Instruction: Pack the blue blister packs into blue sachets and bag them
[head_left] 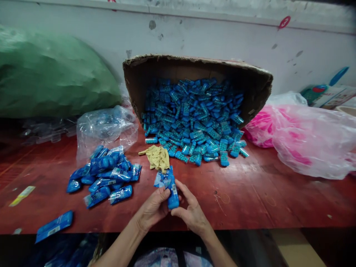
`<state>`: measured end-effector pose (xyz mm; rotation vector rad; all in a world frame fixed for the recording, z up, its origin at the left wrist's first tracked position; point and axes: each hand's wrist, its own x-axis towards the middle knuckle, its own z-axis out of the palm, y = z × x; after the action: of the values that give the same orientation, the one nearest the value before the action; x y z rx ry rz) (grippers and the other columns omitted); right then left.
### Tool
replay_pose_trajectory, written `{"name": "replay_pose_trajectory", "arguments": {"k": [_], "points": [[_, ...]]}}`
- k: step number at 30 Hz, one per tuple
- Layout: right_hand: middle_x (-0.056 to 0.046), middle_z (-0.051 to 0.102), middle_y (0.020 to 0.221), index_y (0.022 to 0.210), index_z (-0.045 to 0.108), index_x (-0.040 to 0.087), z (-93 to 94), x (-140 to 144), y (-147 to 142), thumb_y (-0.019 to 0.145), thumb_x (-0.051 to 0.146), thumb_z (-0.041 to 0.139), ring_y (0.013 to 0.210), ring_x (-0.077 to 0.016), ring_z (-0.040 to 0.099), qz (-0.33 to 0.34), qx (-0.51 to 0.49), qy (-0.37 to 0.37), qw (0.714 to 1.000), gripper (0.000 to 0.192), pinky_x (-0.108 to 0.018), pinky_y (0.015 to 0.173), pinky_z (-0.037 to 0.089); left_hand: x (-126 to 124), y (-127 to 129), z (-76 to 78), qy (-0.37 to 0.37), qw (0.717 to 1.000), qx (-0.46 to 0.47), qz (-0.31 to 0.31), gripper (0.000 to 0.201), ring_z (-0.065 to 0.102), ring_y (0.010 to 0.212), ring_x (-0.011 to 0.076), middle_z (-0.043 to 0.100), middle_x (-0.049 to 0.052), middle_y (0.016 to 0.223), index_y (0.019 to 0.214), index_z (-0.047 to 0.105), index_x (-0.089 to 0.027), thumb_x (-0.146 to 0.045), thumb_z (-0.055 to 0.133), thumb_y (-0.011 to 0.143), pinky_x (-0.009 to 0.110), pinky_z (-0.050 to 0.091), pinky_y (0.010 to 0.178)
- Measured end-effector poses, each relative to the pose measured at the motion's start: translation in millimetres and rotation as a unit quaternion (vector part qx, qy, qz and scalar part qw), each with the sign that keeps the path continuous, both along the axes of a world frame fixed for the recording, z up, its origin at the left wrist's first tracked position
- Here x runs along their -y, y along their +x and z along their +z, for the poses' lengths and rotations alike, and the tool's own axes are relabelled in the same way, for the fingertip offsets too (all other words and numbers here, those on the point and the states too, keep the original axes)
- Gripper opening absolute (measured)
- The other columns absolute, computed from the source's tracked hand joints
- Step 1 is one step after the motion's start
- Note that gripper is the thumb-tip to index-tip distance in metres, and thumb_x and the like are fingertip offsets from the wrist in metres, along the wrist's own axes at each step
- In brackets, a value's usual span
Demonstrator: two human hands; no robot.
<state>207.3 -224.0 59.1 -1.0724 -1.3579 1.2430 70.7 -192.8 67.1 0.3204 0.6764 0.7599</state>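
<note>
Near the table's front edge, both of my hands are closed on one small blue packet [173,198] with a white barcode label. My left hand [155,205] pinches its left side with the thumb on top. From the right, my right hand [191,211] grips it between thumb and fingers. Just beyond lie flat blue wrappers [160,179], partly covered by the packet. A crumpled yellow cloth-like piece [156,157] rests behind them. Filled blue packets [102,174] form a pile to the left. Behind, small clear containers with blue caps and blue beads [194,118] spill out of a cardboard box [198,61].
A single blue packet [54,225] overhangs the front edge at left. Clear plastic bag [107,128] and large green sack [55,74] stand at the left back. On the right lies a translucent bag with pink contents [314,141]. The red table [250,193] meets a wall behind.
</note>
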Motion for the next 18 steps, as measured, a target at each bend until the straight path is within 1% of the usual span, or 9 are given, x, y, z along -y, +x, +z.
{"name": "replay_pose_trajectory", "arguments": {"k": [3,5,8,11,14,16,18], "points": [[-0.002,0.051,0.127,0.125,0.045,0.030,-8.6,3.4,-1.0,0.065,0.008,0.063,0.116,-0.0238,0.046,-0.027,-0.002,-0.010,1.000,0.066,-0.042,0.099,0.035,8.6,9.1,-4.3,-0.036,0.996,-0.017,0.078,0.017,0.060,0.057,0.0099,0.066,0.002,0.066,0.075,0.064,-0.013,-0.025,0.070,0.065,0.017,0.047,0.050],[-0.002,0.050,0.128,0.126,0.045,0.029,-13.1,5.1,0.3,0.071,0.011,0.059,0.118,-0.0238,0.045,-0.031,-0.002,-0.007,0.999,0.060,-0.044,0.100,0.033,12.1,13.2,-5.0,-0.050,0.993,-0.030,0.105,0.014,0.059,0.054,0.0083,0.066,0.001,0.065,0.076,0.063,-0.014,-0.024,0.067,0.068,0.016,0.047,0.047],[-0.003,0.050,0.129,0.126,0.044,0.027,-16.4,4.5,4.2,0.079,0.016,0.052,0.119,-0.0222,0.044,-0.018,-0.021,-0.004,1.000,0.049,-0.043,0.101,0.031,12.2,14.4,-0.8,-0.042,0.992,-0.056,0.101,0.014,0.060,0.057,0.0099,0.067,0.001,0.069,0.081,0.061,-0.014,-0.024,0.064,0.071,0.021,0.051,0.054],[-0.003,0.050,0.128,0.126,0.044,0.027,-18.2,2.1,4.7,0.081,0.018,0.050,0.118,-0.0204,0.045,-0.012,-0.052,-0.015,0.998,0.046,-0.039,0.101,0.034,8.4,11.9,6.1,-0.023,0.993,-0.081,0.079,0.016,0.063,0.064,0.0128,0.068,0.002,0.074,0.086,0.060,-0.015,-0.024,0.063,0.072,0.026,0.053,0.059],[-0.004,0.055,0.121,0.120,0.049,0.025,-18.5,2.1,-1.2,0.081,0.017,0.051,0.111,-0.0200,0.051,-0.073,-0.040,-0.014,0.996,0.041,-0.036,0.096,0.039,5.1,10.8,10.0,-0.009,0.992,-0.096,0.081,0.018,0.063,0.066,0.0125,0.067,0.002,0.075,0.086,0.060,-0.016,-0.025,0.063,0.071,0.026,0.051,0.062],[-0.005,0.059,0.112,0.112,0.055,0.024,-17.2,4.0,-7.2,0.079,0.017,0.053,0.105,-0.0201,0.053,-0.119,-0.004,0.008,0.993,0.034,-0.035,0.093,0.041,4.3,12.0,10.0,-0.007,0.989,-0.111,0.097,0.018,0.061,0.065,0.0116,0.067,0.002,0.074,0.083,0.061,-0.016,-0.028,0.065,0.070,0.025,0.050,0.063],[-0.005,0.061,0.105,0.105,0.059,0.023,-15.8,6.3,-13.4,0.077,0.016,0.055,0.101,-0.0202,0.054,-0.147,0.029,0.032,0.988,0.029,-0.035,0.091,0.042,4.4,13.8,7.9,0.000,0.984,-0.139,0.114,0.021,0.060,0.064,0.0111,0.066,0.001,0.073,0.080,0.062,-0.015,-0.031,0.066,0.068,0.024,0.048,0.064]]}}
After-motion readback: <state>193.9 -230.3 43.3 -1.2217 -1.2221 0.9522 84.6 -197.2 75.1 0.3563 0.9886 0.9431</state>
